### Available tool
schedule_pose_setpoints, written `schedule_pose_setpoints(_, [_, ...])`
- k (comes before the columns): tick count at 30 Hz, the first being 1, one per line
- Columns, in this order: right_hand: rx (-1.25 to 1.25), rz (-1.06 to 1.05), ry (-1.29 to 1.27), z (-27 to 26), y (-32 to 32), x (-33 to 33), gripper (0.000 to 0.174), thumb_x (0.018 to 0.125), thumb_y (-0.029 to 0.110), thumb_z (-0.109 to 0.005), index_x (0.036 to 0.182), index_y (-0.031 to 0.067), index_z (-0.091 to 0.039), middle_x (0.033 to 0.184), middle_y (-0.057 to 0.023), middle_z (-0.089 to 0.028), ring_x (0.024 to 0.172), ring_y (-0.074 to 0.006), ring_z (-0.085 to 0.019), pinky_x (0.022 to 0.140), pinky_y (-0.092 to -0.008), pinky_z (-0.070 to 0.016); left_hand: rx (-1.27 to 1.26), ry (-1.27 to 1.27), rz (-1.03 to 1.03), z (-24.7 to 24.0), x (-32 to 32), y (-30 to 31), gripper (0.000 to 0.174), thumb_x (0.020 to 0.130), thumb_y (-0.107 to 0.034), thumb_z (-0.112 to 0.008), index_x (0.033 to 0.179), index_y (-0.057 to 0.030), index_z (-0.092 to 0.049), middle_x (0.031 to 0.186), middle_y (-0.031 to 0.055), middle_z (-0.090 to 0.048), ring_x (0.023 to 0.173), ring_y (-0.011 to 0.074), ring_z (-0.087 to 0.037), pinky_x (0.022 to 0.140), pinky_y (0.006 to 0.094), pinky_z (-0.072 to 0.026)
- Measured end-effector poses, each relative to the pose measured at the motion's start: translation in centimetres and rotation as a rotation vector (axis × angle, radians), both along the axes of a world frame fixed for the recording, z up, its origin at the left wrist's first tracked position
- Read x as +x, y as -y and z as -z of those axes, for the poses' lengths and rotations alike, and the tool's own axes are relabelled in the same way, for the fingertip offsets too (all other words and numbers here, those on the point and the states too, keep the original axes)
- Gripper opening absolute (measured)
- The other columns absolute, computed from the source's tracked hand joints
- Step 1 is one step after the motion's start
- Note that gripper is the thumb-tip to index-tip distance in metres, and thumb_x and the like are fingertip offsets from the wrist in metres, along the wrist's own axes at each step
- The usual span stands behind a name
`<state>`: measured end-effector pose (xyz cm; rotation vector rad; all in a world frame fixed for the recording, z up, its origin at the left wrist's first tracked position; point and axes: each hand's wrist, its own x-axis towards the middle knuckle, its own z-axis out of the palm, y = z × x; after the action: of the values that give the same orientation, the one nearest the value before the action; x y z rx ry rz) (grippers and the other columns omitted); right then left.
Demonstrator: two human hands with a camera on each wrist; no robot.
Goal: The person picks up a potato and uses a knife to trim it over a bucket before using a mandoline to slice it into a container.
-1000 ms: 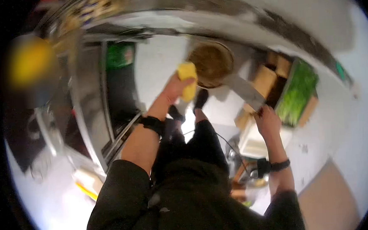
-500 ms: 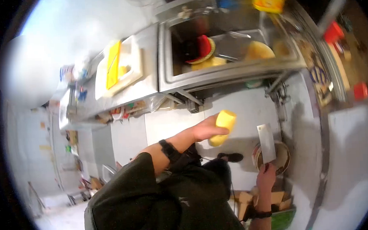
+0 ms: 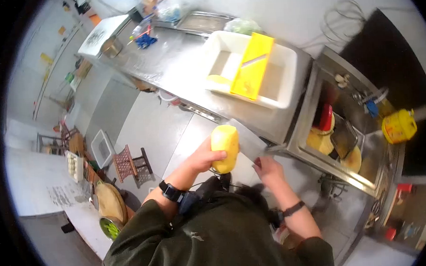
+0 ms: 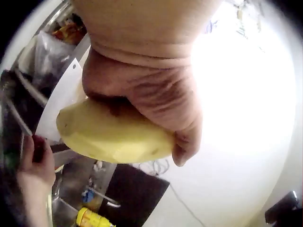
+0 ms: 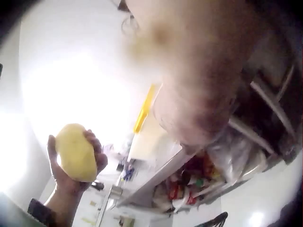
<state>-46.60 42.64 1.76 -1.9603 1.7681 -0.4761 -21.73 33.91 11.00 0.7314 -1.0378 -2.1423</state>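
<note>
A: Where do we find the yellow vegetable (image 3: 225, 149), and how are our hands?
B: We have it in the left hand (image 3: 201, 158); the thumb lies on one side and the fingers go around the other, so this hand is wide, about a thick oval body; we hold it in the air, before the near edge of the steel counter (image 3: 180, 57)
A: And the right hand (image 3: 271, 172)?
B: It is narrow; its fingers are curled round the handle of a cleaver (image 4: 59, 104); the broad blade has a small hole near one corner; in the head view it is blurred, and we cannot tell whether it touches anything
A: What do we see on the counter?
B: Near its right edge, beside the sink (image 3: 297, 138), is a white tub (image 3: 286, 64); a yellow slicer (image 3: 254, 66) lies across it, from the back rim to the near rim; a metal tray (image 3: 202, 22) rests along the back edge of the counter; at the back right corner of the sink stands a yellow jug (image 3: 399, 127), and inside the sink we notice a red object (image 3: 325, 117), partly in shadow
</note>
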Motion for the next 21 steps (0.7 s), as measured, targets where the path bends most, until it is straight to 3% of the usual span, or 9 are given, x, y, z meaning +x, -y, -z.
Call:
schedule_pose_setpoints(3, [0.183, -0.060, -0.007, -0.2, 7.6, 6.0, 0.022, 0.086, 0.028, -0.065, 0.097, 0.0083, -0.063, 0.095, -0.0137, -0.063, 0.091, -0.0337, -0.063, 0.080, -0.0435, -0.0519, -0.029, 0.034, -0.145, -0.9, 5.1, 1.8, 0.077, 0.070, -0.033, -0.079, 0.132, -0.0015, -0.046, 0.116, 0.0157, -0.061, 0.107, 0.0268, -0.061, 0.089, 0.0402, -0.0528])
schedule_pose_setpoints(8, [0.045, -0.208, 0.200, 1.2, 16.5, 14.5, 0.025, 0.082, 0.019, -0.061, 0.105, 0.0065, -0.059, 0.105, -0.0180, -0.060, 0.096, -0.0365, -0.062, 0.083, -0.0456, -0.0509, -0.062, 0.089, -0.509, -1.6, 10.5, 2.0, 0.074, 0.072, -0.039, -0.077, 0.130, -0.0022, -0.047, 0.112, 0.0148, -0.060, 0.102, 0.0260, -0.061, 0.083, 0.0386, -0.0534])
schedule_pose_setpoints(12, [-0.084, -0.194, 0.259, 2.5, 22.1, 21.4, 0.022, 0.083, 0.015, -0.059, 0.103, 0.0052, -0.056, 0.104, -0.0191, -0.059, 0.095, -0.0385, -0.060, 0.080, -0.0491, -0.0501, -0.059, 0.125, -0.694, -2.8, 13.8, 2.5, 0.075, 0.073, -0.041, -0.076, 0.130, -0.0015, -0.047, 0.112, 0.0155, -0.060, 0.102, 0.0259, -0.061, 0.085, 0.0389, -0.0529])
schedule_pose_setpoints(15, [-0.074, -0.146, 0.143, 2.4, 27.0, 25.9, 0.022, 0.084, 0.014, -0.058, 0.103, 0.0027, -0.056, 0.104, -0.0210, -0.059, 0.094, -0.0406, -0.060, 0.080, -0.0500, -0.0499, -0.102, 0.098, -0.774, -1.8, 16.9, 3.7, 0.074, 0.074, -0.037, -0.077, 0.130, -0.0007, -0.047, 0.114, 0.0153, -0.060, 0.104, 0.0261, -0.061, 0.087, 0.0396, -0.0519])
schedule_pose_setpoints(17, [-0.084, -0.098, 0.095, 5.5, 31.0, 28.9, 0.021, 0.087, 0.016, -0.057, 0.102, 0.0009, -0.055, 0.105, -0.0226, -0.058, 0.095, -0.0427, -0.060, 0.081, -0.0510, -0.0491, -0.072, 0.094, -0.784, -0.7, 19.4, 5.0, 0.069, 0.075, -0.022, -0.076, 0.132, 0.0005, -0.045, 0.120, 0.0149, -0.059, 0.109, 0.0255, -0.060, 0.093, 0.0393, -0.0496])
schedule_pose_setpoints(21, [0.007, -0.017, 0.051, 6.4, 36.8, 32.1, 0.023, 0.088, 0.015, -0.059, 0.105, -0.0008, -0.056, 0.106, -0.0240, -0.058, 0.099, -0.0428, -0.058, 0.085, -0.0496, -0.0476, -0.126, 0.197, -0.673, 0.6, 23.3, 9.3, 0.068, 0.074, -0.015, -0.076, 0.133, 0.0001, -0.045, 0.121, 0.0117, -0.059, 0.111, 0.0219, -0.058, 0.097, 0.0375, -0.0463])
